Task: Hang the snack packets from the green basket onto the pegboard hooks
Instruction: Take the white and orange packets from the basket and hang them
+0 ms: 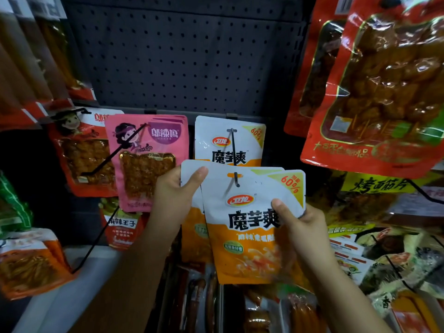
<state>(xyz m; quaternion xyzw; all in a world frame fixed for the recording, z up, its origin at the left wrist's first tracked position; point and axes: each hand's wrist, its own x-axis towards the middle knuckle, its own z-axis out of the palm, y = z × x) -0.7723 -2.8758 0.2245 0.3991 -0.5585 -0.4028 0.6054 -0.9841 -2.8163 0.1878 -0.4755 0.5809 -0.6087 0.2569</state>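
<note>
Left hand (176,188) pinches the packets' top corner, right hand (296,218) grips the front white-and-orange packet (252,227) at its edge, hole on the hook (236,180). Light, floppy, slick foil, I'd say: hold near the top.

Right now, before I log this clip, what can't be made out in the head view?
- Green basket: not in frame.
- Count of white-and-orange packets held: they overlap; at least two.
- Hook tip: whether it is through the hang hole is unclear.
- Left hand and right hand fingers: behind the packets.
- Bottom shelf goods: blurred.
</note>
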